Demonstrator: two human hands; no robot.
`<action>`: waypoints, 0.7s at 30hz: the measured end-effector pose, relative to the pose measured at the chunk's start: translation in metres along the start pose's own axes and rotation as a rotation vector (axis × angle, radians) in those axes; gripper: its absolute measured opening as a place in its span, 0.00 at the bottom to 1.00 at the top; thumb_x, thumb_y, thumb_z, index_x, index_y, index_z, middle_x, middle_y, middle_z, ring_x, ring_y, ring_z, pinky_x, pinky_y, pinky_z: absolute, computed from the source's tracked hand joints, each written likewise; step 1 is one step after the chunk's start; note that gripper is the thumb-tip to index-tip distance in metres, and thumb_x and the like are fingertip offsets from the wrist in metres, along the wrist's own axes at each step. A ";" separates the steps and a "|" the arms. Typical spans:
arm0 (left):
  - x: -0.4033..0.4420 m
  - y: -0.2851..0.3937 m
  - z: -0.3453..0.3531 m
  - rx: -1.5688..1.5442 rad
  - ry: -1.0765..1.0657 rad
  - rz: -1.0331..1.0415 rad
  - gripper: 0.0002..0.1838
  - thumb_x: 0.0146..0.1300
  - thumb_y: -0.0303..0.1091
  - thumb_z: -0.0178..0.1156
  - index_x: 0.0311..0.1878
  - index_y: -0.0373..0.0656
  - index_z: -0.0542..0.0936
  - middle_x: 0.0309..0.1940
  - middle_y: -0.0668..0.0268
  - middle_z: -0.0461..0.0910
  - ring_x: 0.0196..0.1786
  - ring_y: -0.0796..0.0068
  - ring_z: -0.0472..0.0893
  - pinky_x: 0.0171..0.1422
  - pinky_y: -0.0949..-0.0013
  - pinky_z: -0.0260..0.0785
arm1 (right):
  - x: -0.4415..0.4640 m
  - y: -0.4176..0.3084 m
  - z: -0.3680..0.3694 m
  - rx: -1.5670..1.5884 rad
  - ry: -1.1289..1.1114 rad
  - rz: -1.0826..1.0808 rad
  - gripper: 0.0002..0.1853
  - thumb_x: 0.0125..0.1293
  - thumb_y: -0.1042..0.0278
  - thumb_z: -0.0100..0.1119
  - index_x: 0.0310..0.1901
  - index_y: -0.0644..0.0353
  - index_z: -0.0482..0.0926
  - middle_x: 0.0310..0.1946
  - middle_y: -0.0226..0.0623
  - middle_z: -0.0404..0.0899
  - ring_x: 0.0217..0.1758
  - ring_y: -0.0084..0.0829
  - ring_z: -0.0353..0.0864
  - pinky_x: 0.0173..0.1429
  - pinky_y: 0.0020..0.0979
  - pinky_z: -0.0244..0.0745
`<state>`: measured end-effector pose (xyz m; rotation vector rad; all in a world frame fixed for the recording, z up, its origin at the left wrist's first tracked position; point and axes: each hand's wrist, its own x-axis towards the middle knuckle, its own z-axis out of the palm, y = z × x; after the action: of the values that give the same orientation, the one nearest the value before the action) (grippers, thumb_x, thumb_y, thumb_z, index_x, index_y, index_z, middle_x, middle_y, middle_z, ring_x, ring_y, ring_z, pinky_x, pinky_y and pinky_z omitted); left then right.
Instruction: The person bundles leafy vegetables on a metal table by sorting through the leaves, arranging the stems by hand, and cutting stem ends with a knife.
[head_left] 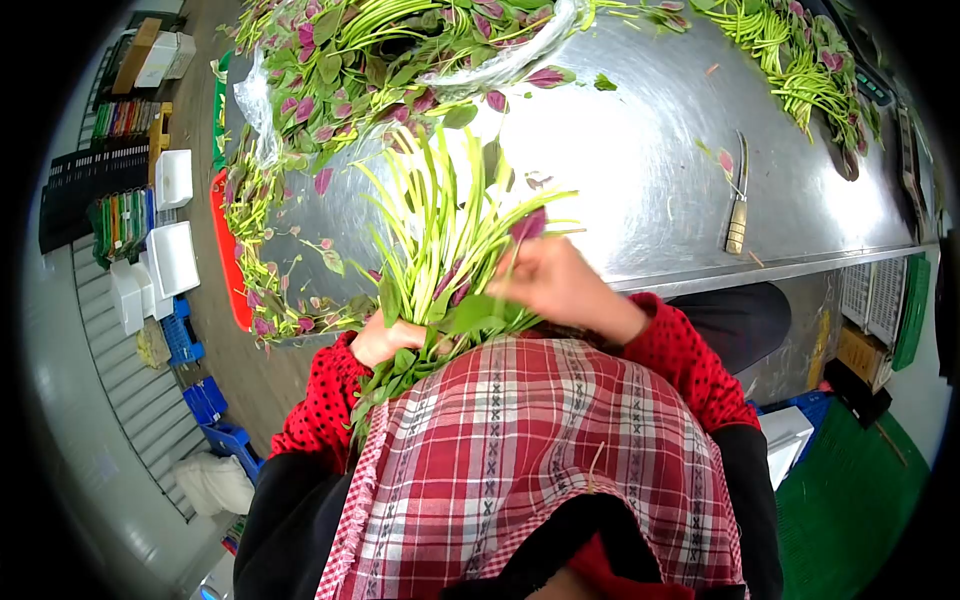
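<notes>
A bunch of leafy greens with pale green stems and some purple leaves (pixel 440 220) is held against the apron at the table's near edge, its stems pointing away from me. My left hand (pixel 388 340) is wrapped round the leafy lower part of the bunch, its fingers partly covered by leaves. On the bunch's right side, my right hand (pixel 545 280) is closed in a pinch at the stems and leaves, slightly blurred. What lies between its fingertips is too smeared to make out. A large heap of the same greens (pixel 350 60) lies beyond the bunch, partly in clear plastic.
The metal table (pixel 640 150) bears a knife with a wooden handle (pixel 737 225) at the right. More bundled greens (pixel 800 70) lie at the back right. Loose leaves trail down the left edge beside a red crate (pixel 228 250). White boxes (pixel 173 255) stand farther left.
</notes>
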<state>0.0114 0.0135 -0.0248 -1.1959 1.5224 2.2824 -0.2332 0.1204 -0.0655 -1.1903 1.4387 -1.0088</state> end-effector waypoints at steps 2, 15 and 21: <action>-0.008 -0.006 -0.008 0.063 -0.045 -0.038 0.31 0.44 0.22 0.69 0.57 0.36 0.76 0.47 0.66 0.80 0.46 0.75 0.78 0.52 0.70 0.69 | 0.009 0.010 -0.031 0.337 0.272 0.075 0.07 0.62 0.70 0.61 0.29 0.62 0.81 0.21 0.30 0.78 0.26 0.20 0.75 0.31 0.25 0.70; -0.011 -0.006 -0.004 -0.076 0.030 -0.025 0.37 0.41 0.23 0.71 0.61 0.38 0.73 0.50 0.64 0.79 0.51 0.71 0.76 0.59 0.67 0.66 | 0.002 0.011 -0.029 0.206 0.216 0.117 0.08 0.61 0.69 0.63 0.34 0.66 0.82 0.17 0.24 0.75 0.18 0.12 0.67 0.23 0.21 0.64; -0.001 -0.024 -0.017 -0.001 0.008 -0.090 0.39 0.40 0.25 0.71 0.62 0.37 0.72 0.54 0.65 0.77 0.56 0.72 0.73 0.64 0.67 0.63 | 0.003 -0.019 -0.031 -0.204 -0.089 0.035 0.13 0.60 0.60 0.65 0.34 0.63 0.85 0.20 0.33 0.80 0.21 0.24 0.75 0.27 0.27 0.70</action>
<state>0.0336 0.0109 -0.0438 -1.2488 1.4395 2.2233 -0.2609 0.1149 -0.0418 -1.3343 1.5131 -0.7895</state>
